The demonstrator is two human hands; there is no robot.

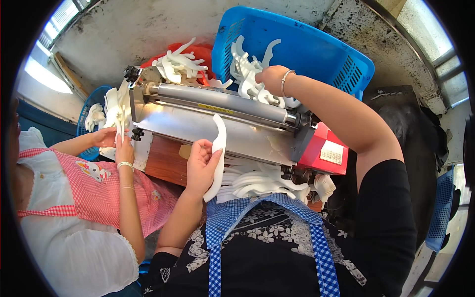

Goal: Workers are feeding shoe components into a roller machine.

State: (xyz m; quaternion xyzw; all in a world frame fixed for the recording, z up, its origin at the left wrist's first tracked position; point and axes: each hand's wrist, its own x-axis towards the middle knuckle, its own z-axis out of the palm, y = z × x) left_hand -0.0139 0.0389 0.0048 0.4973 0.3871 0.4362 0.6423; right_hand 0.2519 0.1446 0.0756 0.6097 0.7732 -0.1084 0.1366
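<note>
A long white curved foam-like strip is pinched upright between the thumb and fingers of my left hand, in front of the machine's metal plate. My right hand reaches over the silver roller to a heap of white curved pieces at the blue basket. Its fingers are curled down against the heap, and their tips are hidden, so what they grip does not show. More white curved strips lie stacked between my apron and the machine.
The blue basket stands behind the roller machine, whose red housing is at right. At left a co-worker in a red checked apron handles white pieces. Another white heap lies on a red bag. A smaller blue basket sits far left.
</note>
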